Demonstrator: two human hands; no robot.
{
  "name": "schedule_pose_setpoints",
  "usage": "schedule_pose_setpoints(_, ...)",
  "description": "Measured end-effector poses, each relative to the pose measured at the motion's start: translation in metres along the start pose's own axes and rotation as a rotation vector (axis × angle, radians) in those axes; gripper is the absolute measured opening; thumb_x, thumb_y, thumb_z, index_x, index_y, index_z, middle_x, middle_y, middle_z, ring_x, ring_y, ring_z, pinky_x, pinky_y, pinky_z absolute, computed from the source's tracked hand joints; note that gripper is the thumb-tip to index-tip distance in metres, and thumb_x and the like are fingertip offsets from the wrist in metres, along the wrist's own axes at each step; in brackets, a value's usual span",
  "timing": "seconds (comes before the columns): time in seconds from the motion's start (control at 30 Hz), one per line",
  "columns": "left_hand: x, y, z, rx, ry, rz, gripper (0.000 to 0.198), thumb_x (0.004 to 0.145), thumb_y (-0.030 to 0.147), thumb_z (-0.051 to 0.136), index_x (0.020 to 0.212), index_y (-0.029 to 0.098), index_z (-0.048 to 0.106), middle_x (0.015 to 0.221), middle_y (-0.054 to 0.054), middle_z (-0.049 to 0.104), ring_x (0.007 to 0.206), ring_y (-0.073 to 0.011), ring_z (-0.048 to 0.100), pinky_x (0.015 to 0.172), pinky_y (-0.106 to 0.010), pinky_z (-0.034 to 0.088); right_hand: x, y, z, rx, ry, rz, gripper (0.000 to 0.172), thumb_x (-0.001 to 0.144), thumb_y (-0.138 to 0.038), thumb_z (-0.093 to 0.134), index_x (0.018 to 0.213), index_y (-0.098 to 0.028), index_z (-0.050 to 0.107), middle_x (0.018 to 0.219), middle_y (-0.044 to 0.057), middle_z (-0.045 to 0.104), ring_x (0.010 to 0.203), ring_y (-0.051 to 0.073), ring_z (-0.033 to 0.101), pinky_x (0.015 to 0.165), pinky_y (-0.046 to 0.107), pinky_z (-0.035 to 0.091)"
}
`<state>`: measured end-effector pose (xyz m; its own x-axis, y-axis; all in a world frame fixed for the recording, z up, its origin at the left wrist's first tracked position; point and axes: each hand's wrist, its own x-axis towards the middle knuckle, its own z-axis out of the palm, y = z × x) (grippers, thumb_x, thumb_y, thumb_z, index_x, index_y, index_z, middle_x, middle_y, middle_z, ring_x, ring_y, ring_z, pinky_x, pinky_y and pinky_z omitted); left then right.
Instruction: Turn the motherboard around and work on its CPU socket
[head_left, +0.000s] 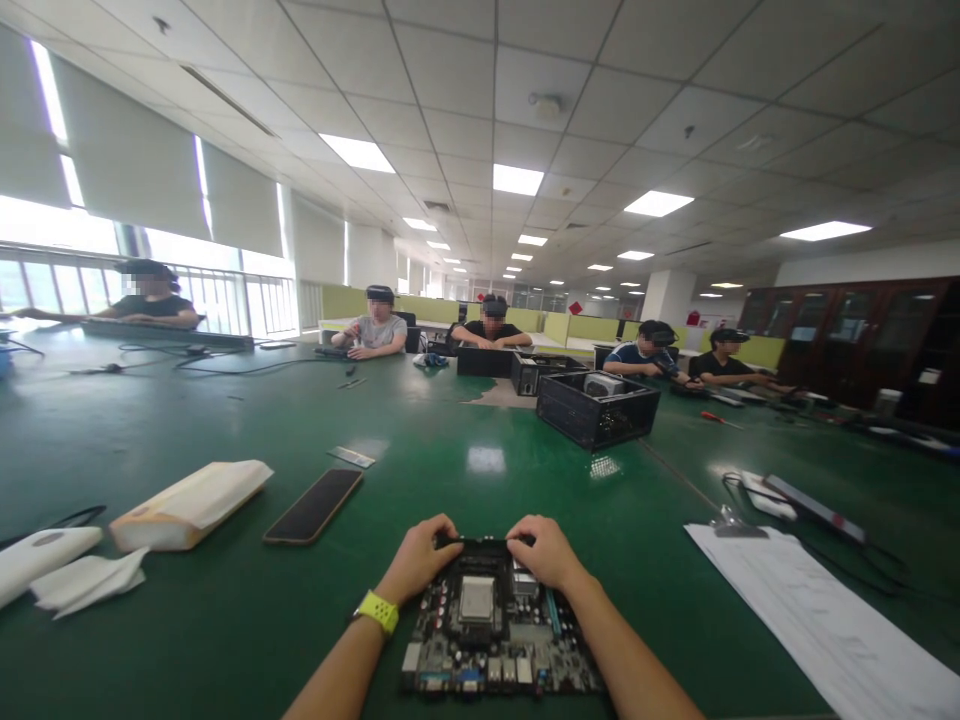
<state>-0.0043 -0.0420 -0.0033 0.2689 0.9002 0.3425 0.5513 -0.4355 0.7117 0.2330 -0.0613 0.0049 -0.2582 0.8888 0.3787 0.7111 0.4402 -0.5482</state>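
Observation:
A computer motherboard (510,634) lies on the green table in front of me, its port side towards me. The silver square of a processor (477,600) sits in its socket. At the far edge, my left hand (421,556) is closed with thumb and fingers on the left corner, a yellow-green watch band (376,612) on that wrist. My right hand (549,552) is closed on the same far edge, further right. A dark strip runs between the two hands; whether it is a separate part I cannot tell. My fingers partly hide this edge.
Left of the board are a phone (315,507), a tissue pack (191,503) and a crumpled tissue (90,580). A clipboard (739,524) with papers lies right. An open computer case (598,408) stands further back. Several people sit around the table.

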Motion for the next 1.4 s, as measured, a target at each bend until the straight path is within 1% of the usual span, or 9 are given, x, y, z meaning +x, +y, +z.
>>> schedule_pose_setpoints(0.1, 0.0003, 0.0003, -0.0007, -0.012, 0.012, 0.016, 0.013, 0.07, 0.032, 0.059, 0.071, 0.018, 0.061, 0.075, 0.0, 0.066, 0.073, -0.0185, 0.059, 0.069, -0.026, 0.043, 0.0003, -0.0011, 0.0001, 0.032, 0.007, -0.019, 0.019, 0.077, -0.025, 0.052, 0.073, -0.02, 0.07, 0.081, 0.002, 0.07, 0.081, 0.016, 0.06, 0.08, 0.026, 0.041)
schedule_pose_setpoints(0.23, 0.0, 0.0017, -0.0016, -0.027, 0.03, 0.029, 0.014, 0.072, 0.032, 0.058, 0.073, 0.018, 0.06, 0.076, -0.001, 0.066, 0.075, -0.0186, 0.058, 0.071, -0.026, 0.042, 0.0016, 0.0003, 0.0013, 0.06, 0.027, -0.008, 0.02, 0.079, -0.026, 0.05, 0.074, -0.018, 0.068, 0.078, 0.002, 0.068, 0.078, 0.015, 0.06, 0.077, 0.026, 0.042)
schedule_pose_setpoints(0.4, -0.0007, 0.0036, -0.0016, -0.042, 0.025, 0.032, 0.015, 0.073, 0.032, 0.058, 0.072, 0.018, 0.061, 0.074, -0.001, 0.065, 0.074, -0.0183, 0.059, 0.07, -0.026, 0.043, 0.002, 0.0038, 0.0026, 0.086, 0.039, 0.013, 0.019, 0.078, -0.027, 0.051, 0.073, -0.017, 0.067, 0.075, 0.001, 0.067, 0.075, 0.015, 0.059, 0.071, 0.025, 0.042)
schedule_pose_setpoints(0.53, -0.0008, 0.0044, -0.002, -0.059, 0.017, 0.035, 0.019, 0.074, 0.035, 0.057, 0.07, 0.018, 0.062, 0.073, -0.001, 0.066, 0.073, -0.0185, 0.059, 0.07, -0.026, 0.044, 0.0017, 0.005, 0.0034, 0.092, 0.034, 0.031, 0.018, 0.075, -0.028, 0.054, 0.073, -0.017, 0.067, 0.074, 0.001, 0.067, 0.073, 0.015, 0.059, 0.068, 0.024, 0.041)
schedule_pose_setpoints(0.73, -0.0012, 0.0057, -0.0027, -0.072, 0.018, 0.031, 0.022, 0.076, 0.038, 0.055, 0.071, 0.018, 0.063, 0.073, -0.001, 0.066, 0.072, -0.0182, 0.059, 0.068, -0.026, 0.044, 0.0018, 0.0035, 0.0033, 0.073, 0.007, 0.039, 0.016, 0.073, -0.029, 0.057, 0.074, -0.019, 0.069, 0.076, 0.001, 0.068, 0.075, 0.015, 0.059, 0.071, 0.025, 0.042)
schedule_pose_setpoints(0.93, -0.0014, 0.0069, -0.0029, -0.072, 0.018, 0.024, 0.02, 0.072, 0.038, 0.059, 0.07, 0.018, 0.062, 0.073, -0.001, 0.067, 0.073, -0.0184, 0.06, 0.069, -0.026, 0.044, 0.0022, 0.0033, 0.0043, 0.067, -0.005, 0.051, 0.016, 0.074, -0.029, 0.057, 0.077, -0.019, 0.07, 0.079, 0.002, 0.069, 0.076, 0.016, 0.06, 0.074, 0.026, 0.043)
schedule_pose_setpoints(1.17, -0.0015, 0.0087, -0.0041, -0.064, 0.016, 0.029, 0.018, 0.073, 0.036, 0.057, 0.071, 0.018, 0.061, 0.074, -0.001, 0.066, 0.074, -0.0184, 0.06, 0.07, -0.026, 0.044, 0.0024, 0.0027, 0.0037, 0.073, -0.009, 0.033, 0.018, 0.075, -0.029, 0.057, 0.081, -0.02, 0.072, 0.083, 0.002, 0.07, 0.081, 0.016, 0.061, 0.079, 0.027, 0.043)
schedule_pose_setpoints(1.4, -0.0013, 0.0065, -0.0034, -0.058, 0.015, 0.024, 0.017, 0.072, 0.035, 0.058, 0.072, 0.019, 0.063, 0.075, -0.001, 0.067, 0.077, -0.0196, 0.061, 0.073, -0.027, 0.045, 0.0023, 0.0014, 0.0035, 0.061, -0.013, 0.043, 0.019, 0.075, -0.029, 0.057, 0.083, -0.021, 0.072, 0.084, 0.002, 0.07, 0.08, 0.016, 0.061, 0.078, 0.027, 0.044)
